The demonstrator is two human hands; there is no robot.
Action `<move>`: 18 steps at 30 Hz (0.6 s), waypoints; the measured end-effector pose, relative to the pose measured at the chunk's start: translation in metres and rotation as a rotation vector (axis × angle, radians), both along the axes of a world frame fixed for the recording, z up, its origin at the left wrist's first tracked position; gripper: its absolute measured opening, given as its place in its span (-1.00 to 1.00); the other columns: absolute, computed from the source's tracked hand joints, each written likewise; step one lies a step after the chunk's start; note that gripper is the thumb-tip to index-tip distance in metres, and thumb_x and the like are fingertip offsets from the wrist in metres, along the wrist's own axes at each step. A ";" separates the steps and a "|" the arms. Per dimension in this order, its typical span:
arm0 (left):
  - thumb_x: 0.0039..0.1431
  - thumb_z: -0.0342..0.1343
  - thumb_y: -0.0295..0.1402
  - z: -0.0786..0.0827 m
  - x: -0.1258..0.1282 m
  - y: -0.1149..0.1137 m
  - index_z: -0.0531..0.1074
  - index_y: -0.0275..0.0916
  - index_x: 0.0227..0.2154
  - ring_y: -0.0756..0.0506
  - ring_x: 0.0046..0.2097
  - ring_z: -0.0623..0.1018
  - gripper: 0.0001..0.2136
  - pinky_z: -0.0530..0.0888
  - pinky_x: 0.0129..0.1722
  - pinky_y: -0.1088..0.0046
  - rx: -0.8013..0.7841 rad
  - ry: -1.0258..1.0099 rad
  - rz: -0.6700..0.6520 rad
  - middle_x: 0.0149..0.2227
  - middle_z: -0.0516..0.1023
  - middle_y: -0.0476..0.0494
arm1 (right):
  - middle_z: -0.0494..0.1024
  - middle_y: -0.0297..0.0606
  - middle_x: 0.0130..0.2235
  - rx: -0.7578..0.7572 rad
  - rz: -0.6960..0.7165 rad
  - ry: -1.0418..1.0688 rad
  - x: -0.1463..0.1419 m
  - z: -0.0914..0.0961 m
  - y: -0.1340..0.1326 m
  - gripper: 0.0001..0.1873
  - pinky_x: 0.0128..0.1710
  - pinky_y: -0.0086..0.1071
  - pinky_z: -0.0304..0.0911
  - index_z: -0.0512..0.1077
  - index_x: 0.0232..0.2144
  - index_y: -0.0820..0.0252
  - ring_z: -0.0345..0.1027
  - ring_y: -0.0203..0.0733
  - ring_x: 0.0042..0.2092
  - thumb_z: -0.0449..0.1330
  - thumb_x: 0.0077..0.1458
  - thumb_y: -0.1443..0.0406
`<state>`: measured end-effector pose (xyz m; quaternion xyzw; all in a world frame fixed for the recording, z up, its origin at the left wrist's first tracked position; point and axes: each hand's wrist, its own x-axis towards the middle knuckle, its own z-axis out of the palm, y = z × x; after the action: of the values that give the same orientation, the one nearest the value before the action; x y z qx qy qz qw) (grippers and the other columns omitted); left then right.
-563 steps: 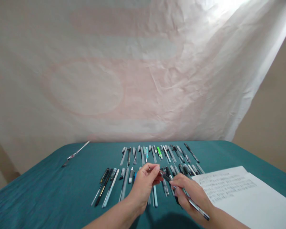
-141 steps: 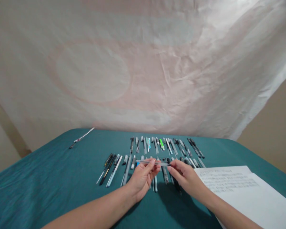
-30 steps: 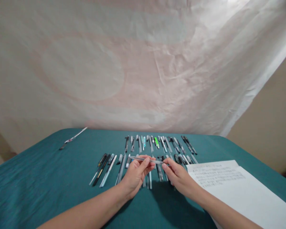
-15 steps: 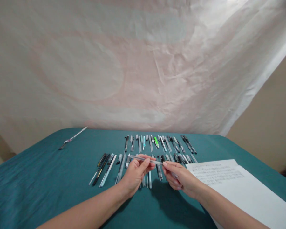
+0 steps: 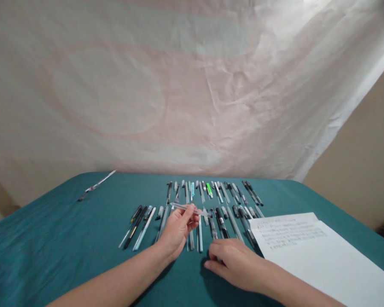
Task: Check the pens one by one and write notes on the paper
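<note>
My left hand (image 5: 176, 230) pinches a clear pen (image 5: 186, 208) between thumb and fingers and holds it level just above the near row of pens (image 5: 217, 221). My right hand (image 5: 231, 262) rests palm down on the teal tablecloth (image 5: 83, 238), close to me and just short of the near row, with its fingers curled under; whether they hold anything is hidden. A far row of pens (image 5: 211, 191), one bright green (image 5: 209, 190), lies beyond.
White sheets of paper (image 5: 310, 251) with writing lie at the right. A few dark and pale pens (image 5: 137, 226) lie left of my left hand. A lone pen (image 5: 96, 186) lies at the far left edge. A creased pale sheet hangs behind the table.
My right hand has let go of the clear pen's end and dropped back toward me onto the cloth. My left hand still holds the pen, shifted slightly left.
</note>
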<state>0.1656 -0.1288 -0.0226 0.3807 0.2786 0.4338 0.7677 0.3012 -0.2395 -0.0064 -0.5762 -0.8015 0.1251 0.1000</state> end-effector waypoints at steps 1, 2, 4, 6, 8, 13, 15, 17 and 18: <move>-0.01 0.19 -0.31 0.001 0.000 -0.002 0.39 -0.32 -0.39 0.10 -0.46 0.43 -0.82 0.40 -0.48 0.66 -0.011 0.013 0.000 -0.45 0.46 -0.03 | 0.47 -0.35 -0.42 0.007 0.018 -0.030 -0.002 0.000 -0.001 -0.76 -0.47 -0.47 -0.01 0.37 -0.48 0.17 0.31 -0.30 -0.42 0.05 0.09 0.17; -0.02 0.19 -0.30 0.001 0.000 -0.003 0.39 -0.32 -0.40 0.10 -0.47 0.42 -0.81 0.39 -0.50 0.67 -0.021 0.024 0.001 -0.46 0.46 -0.02 | 0.48 -0.35 -0.42 0.017 0.027 -0.052 -0.003 0.001 -0.002 -0.76 -0.48 -0.46 -0.01 0.38 -0.47 0.17 0.32 -0.29 -0.42 0.06 0.08 0.15; -0.02 0.19 -0.29 0.002 0.000 -0.004 0.39 -0.32 -0.42 0.12 -0.50 0.40 -0.81 0.37 -0.51 0.68 -0.032 0.030 0.003 -0.48 0.45 -0.01 | 0.47 -0.32 -0.41 0.051 0.028 -0.077 -0.002 0.004 -0.001 -0.74 -0.49 -0.46 -0.01 0.38 -0.44 0.17 0.32 -0.28 -0.43 0.07 0.07 0.11; -0.01 0.18 -0.28 0.003 0.000 -0.005 0.38 -0.32 -0.43 0.13 -0.52 0.38 -0.81 0.36 -0.52 0.69 -0.045 0.019 -0.010 -0.51 0.42 0.02 | 0.47 -0.29 -0.40 0.105 0.002 -0.088 0.001 0.010 0.000 -0.70 -0.50 -0.45 0.00 0.39 -0.44 0.17 0.33 -0.27 -0.43 0.04 0.09 0.09; 0.01 0.17 -0.27 0.006 0.000 -0.007 0.37 -0.31 -0.43 0.15 -0.55 0.35 -0.81 0.34 -0.53 0.70 -0.066 -0.002 -0.054 -0.54 0.39 0.04 | 0.46 -0.26 -0.41 0.165 -0.048 -0.087 0.007 0.015 0.004 -0.67 -0.49 -0.45 0.01 0.39 -0.47 0.18 0.34 -0.26 -0.43 -0.03 0.14 0.11; 0.02 0.14 -0.22 0.018 0.001 -0.022 0.37 -0.32 -0.46 0.16 -0.65 0.25 -0.77 0.22 -0.63 0.69 -0.067 0.046 -0.316 -0.66 0.30 0.10 | 0.50 -0.19 -0.27 0.292 -0.136 0.008 0.021 0.021 0.010 -0.70 -0.40 -0.43 0.10 0.27 -0.06 0.15 0.38 -0.20 -0.33 -0.09 0.16 0.33; 0.03 0.12 -0.19 0.021 0.002 -0.030 0.35 -0.33 -0.49 0.16 -0.69 0.22 -0.74 0.18 -0.67 0.68 -0.036 0.133 -0.471 -0.70 0.28 0.10 | 0.49 -0.18 -0.20 0.287 -0.094 0.012 0.022 0.021 0.009 -0.55 -0.38 -0.44 0.11 0.13 0.07 0.12 0.38 -0.20 -0.31 -0.06 0.11 0.41; 0.05 0.10 -0.17 0.022 0.003 -0.037 0.34 -0.33 -0.49 0.15 -0.71 0.22 -0.73 0.16 -0.68 0.67 0.007 0.219 -0.596 -0.72 0.28 0.09 | 0.49 -0.21 -0.24 0.256 -0.054 -0.005 0.021 0.021 0.008 -0.56 -0.39 -0.46 0.11 0.19 0.02 0.11 0.37 -0.22 -0.33 -0.01 0.06 0.44; 0.06 0.09 -0.17 0.022 0.004 -0.040 0.33 -0.32 -0.48 0.14 -0.71 0.23 -0.73 0.15 -0.69 0.67 0.030 0.253 -0.637 -0.71 0.29 0.08 | 0.49 -0.23 -0.28 0.243 -0.042 -0.009 0.020 0.021 0.007 -0.61 -0.39 -0.47 0.11 0.26 -0.05 0.12 0.36 -0.23 -0.34 0.02 0.04 0.44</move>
<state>0.1697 -0.1687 -0.0004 0.5105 0.2323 0.1257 0.8183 0.3213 -0.2322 0.0146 -0.5772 -0.7988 0.0225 0.1682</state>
